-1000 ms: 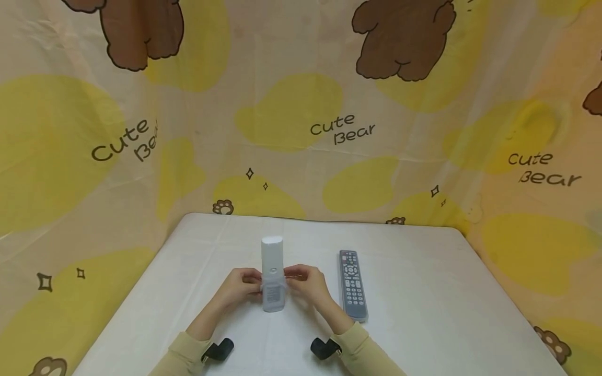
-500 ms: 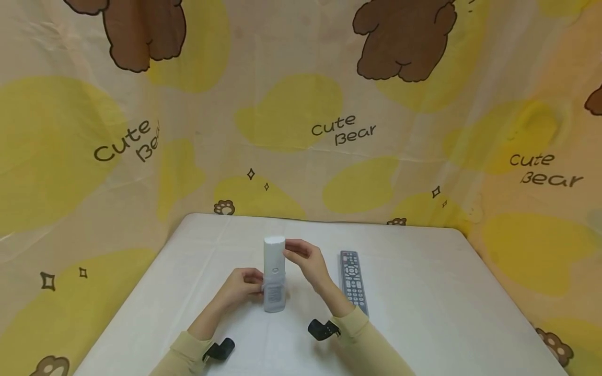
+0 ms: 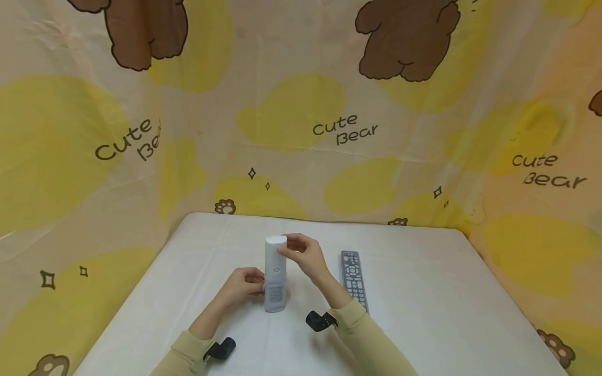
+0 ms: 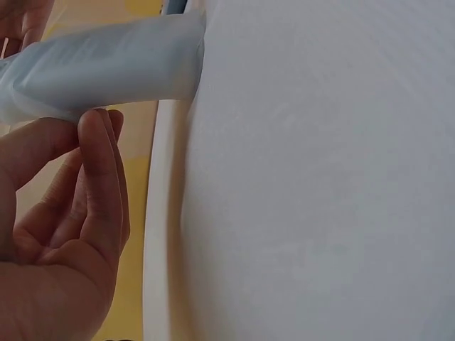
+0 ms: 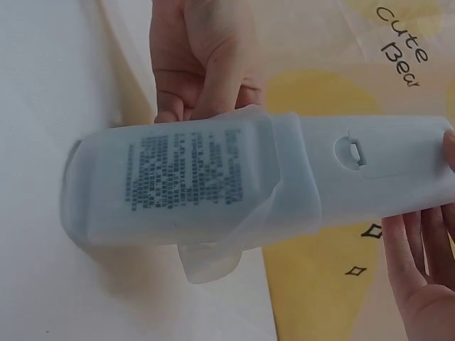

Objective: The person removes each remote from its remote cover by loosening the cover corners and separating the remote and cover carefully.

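A white remote control (image 3: 273,261) stands upright on the table, its back facing me. A translucent sleeve (image 3: 275,298) covers its lower half; printed text shows through in the right wrist view, and a loose flap (image 5: 210,263) sticks out at one side. My left hand (image 3: 242,285) pinches the sleeve's edge between thumb and fingertips on the left. Higher up, my right hand (image 3: 307,257) grips the remote near its top, thumb on the back face and fingers round the far side, partly hidden.
A second remote control (image 3: 352,277), grey with many buttons, lies face up on the right; my right forearm covers its lower end. White cloth covers the table (image 3: 414,303). A patterned bear curtain (image 3: 282,115) hangs behind and at both sides.
My right hand has left the sleeve's right side and risen to the top of the white remote, where it now grips. My left hand stays on the sleeve.
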Motion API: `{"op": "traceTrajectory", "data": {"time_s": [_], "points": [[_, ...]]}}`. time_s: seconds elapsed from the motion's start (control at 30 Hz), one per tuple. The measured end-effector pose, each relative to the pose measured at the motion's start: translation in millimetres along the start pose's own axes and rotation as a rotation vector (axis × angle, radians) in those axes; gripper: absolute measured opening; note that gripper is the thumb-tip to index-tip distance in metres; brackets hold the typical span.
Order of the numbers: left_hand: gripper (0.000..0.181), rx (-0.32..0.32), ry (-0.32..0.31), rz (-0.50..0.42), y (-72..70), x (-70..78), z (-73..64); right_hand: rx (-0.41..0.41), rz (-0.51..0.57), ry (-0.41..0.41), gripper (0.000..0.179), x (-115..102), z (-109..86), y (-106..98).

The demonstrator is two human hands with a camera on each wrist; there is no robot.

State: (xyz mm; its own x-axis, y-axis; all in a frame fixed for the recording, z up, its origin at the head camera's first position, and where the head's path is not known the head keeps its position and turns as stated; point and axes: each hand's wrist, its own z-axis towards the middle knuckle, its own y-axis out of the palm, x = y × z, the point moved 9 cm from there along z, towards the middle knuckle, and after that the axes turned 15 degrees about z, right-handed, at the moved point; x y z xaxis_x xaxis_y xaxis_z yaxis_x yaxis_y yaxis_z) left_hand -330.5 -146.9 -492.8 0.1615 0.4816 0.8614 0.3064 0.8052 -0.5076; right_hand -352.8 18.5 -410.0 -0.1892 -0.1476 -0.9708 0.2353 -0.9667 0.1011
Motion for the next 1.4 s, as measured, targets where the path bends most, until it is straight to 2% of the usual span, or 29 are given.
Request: {"op": "traceTrajectory", "data": {"time_s": [0.07,0.1,0.2,0.3,0.43,0.67,0.8,1.07,1.4], "points": [[0.022,0.005,-0.006,0.001,-1.3,9.7,-4.3,-0.016,-0.007,0.006,0.035,-7.2,-2.7,2.7],[0.022,0.009,-0.014,-0.002,-1.3,9.4,-4.1,-0.026,-0.006,0.008,0.035,-11.3,-4.1,4.5],[0.025,0.026,-0.037,0.006,-1.5,5.3,-2.1,-0.058,0.016,0.021,0.033,-23.3,-9.3,10.1],[0.027,0.038,-0.064,0.017,-1.1,-7.4,4.3,-0.064,0.042,0.029,0.033,-27.7,-11.4,11.6],[0.027,0.053,-0.088,0.049,-5.6,-3.2,6.1,-0.045,0.065,0.015,0.034,-30.8,-11.0,8.0],[0.026,0.098,-0.102,-0.039,-17.8,3.8,14.8,-0.021,0.116,-0.026,0.035,-40.5,-9.0,0.2],[0.024,0.12,-0.113,-0.051,-22.5,9.5,17.7,-0.016,0.119,-0.049,0.035,-44.5,-8.9,-3.9],[0.02,0.174,-0.147,-0.042,-30.6,13.3,18.4,0.005,0.131,-0.067,0.034,-26.0,0.8,-16.8],[0.017,0.218,-0.162,0.025,-37.0,17.8,19.7,0.012,0.159,-0.137,0.032,-30.4,-2.0,-17.0]]}}
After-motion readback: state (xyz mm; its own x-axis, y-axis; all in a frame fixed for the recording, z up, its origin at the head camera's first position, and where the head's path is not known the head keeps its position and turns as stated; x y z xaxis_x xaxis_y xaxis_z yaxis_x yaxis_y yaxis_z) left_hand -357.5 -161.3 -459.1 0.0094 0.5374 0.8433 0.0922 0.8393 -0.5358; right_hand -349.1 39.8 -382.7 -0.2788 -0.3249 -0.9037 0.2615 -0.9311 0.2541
